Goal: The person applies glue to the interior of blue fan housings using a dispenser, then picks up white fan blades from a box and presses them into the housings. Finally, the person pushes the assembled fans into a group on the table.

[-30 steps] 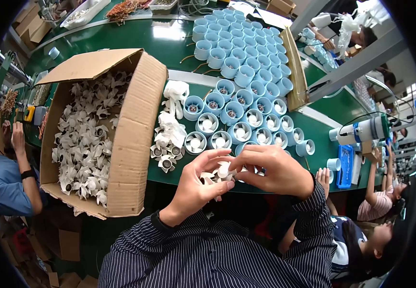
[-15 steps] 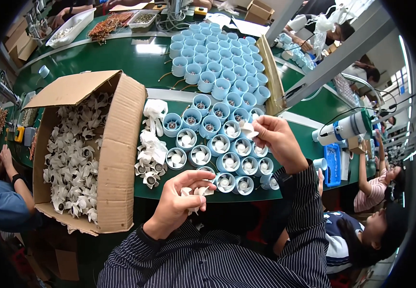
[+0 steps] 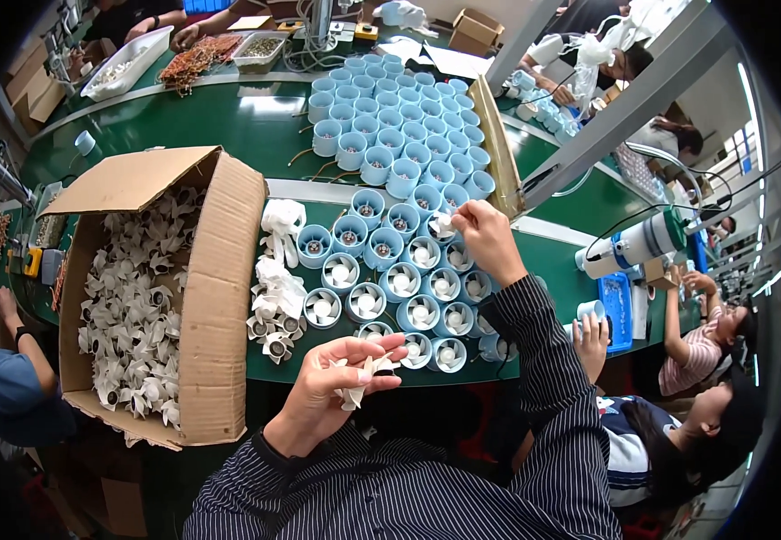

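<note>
My left hand [image 3: 323,387] is cupped in front of the table edge, closed around several white fan impellers [image 3: 359,380]. Farther right, my right hand [image 3: 491,236] is pinched at the edge of another white fan impeller [image 3: 442,226], which sits tilted at the mouth of a light blue cylindrical housing. Nearer rows of blue housings [image 3: 422,312] have white impellers inside. Behind them stand housings without impellers [image 3: 384,243], their motor parts showing. Part of the front row is hidden behind my left hand.
An open cardboard box [image 3: 215,306] full of white impellers stands at the left. Beside it lie white plastic bags [image 3: 278,283] and loose impellers. Many blue housings [image 3: 390,126] fill the far table, bordered by a tan strip [image 3: 498,148]. A co-worker's hand [image 3: 591,342] is at the right.
My right hand has moved left with its impeller, onto a blue housing. My left hand has opened somewhat around its impellers. At the right, a co-worker's hand now holds a blue housing.
</note>
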`<action>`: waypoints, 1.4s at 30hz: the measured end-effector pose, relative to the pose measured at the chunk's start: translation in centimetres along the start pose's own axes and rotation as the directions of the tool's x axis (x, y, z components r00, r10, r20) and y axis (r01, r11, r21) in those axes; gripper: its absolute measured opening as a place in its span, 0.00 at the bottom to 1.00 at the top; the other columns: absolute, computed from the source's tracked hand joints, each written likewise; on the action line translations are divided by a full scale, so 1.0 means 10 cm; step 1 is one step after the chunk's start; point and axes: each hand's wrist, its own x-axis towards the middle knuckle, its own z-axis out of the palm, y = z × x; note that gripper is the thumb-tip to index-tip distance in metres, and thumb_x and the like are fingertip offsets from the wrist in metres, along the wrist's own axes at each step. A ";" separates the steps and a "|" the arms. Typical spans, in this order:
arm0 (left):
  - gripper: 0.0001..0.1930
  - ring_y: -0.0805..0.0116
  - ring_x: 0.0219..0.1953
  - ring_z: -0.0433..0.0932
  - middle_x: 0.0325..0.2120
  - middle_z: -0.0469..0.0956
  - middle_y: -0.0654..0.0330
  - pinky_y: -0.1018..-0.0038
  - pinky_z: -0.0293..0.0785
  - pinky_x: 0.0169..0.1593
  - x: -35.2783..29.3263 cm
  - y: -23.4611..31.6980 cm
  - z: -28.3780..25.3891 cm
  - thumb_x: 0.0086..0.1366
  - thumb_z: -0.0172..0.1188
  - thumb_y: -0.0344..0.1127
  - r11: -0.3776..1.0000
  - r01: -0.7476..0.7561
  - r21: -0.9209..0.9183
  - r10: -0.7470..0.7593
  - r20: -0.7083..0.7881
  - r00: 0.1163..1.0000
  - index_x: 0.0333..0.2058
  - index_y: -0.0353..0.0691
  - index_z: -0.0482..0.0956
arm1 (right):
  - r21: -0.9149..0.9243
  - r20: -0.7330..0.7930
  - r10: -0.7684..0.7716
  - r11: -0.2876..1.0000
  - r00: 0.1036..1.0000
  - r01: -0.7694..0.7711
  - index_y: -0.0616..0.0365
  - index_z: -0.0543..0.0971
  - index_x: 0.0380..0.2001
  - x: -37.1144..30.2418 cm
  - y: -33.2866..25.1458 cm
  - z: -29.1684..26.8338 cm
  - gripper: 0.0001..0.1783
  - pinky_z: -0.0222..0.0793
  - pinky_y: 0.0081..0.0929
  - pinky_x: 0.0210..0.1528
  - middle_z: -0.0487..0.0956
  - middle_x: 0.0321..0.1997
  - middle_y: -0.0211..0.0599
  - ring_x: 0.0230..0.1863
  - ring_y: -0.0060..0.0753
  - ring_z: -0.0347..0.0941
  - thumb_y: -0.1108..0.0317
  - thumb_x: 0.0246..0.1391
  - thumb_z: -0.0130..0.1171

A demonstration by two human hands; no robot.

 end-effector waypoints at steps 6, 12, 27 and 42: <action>0.17 0.45 0.68 0.77 0.66 0.76 0.38 0.59 0.88 0.61 -0.01 0.01 0.00 0.60 0.66 0.19 1.000 0.006 0.000 -0.006 -0.037 0.999 0.49 0.29 0.86 | -0.122 0.045 -0.052 0.991 0.998 0.057 0.64 0.85 0.38 0.03 0.10 0.05 0.09 0.77 0.40 0.46 0.84 0.37 0.48 0.40 0.47 0.82 0.68 0.62 0.68; 0.18 0.46 0.68 0.77 0.66 0.76 0.39 0.59 0.87 0.61 0.01 0.02 -0.01 0.60 0.66 0.19 1.000 -0.002 -0.002 0.002 -0.042 0.999 0.50 0.29 0.85 | 0.053 0.070 0.008 0.999 0.998 -0.011 0.61 0.87 0.37 0.01 -0.18 -0.02 0.08 0.76 0.47 0.51 0.84 0.38 0.45 0.46 0.51 0.81 0.67 0.62 0.67; 0.23 0.47 0.71 0.74 0.69 0.73 0.40 0.64 0.87 0.61 0.17 0.09 0.00 0.58 0.63 0.21 0.992 -0.113 -0.064 0.116 0.056 0.992 0.55 0.30 0.85 | 0.379 0.448 -0.218 0.925 0.867 0.036 0.65 0.83 0.37 -0.47 -1.11 -0.37 0.08 0.71 0.21 0.33 0.82 0.29 0.30 0.27 0.15 0.72 0.70 0.65 0.70; 0.22 0.49 0.70 0.74 0.70 0.72 0.45 0.56 0.87 0.61 0.24 0.05 0.22 0.58 0.64 0.23 0.898 -0.408 0.165 0.393 0.116 0.912 0.53 0.31 0.84 | 0.545 0.682 0.079 0.608 0.727 -0.577 0.62 0.82 0.47 -0.68 -1.16 -0.28 0.09 0.64 0.13 0.30 0.82 0.34 0.22 0.30 0.08 0.72 0.69 0.69 0.69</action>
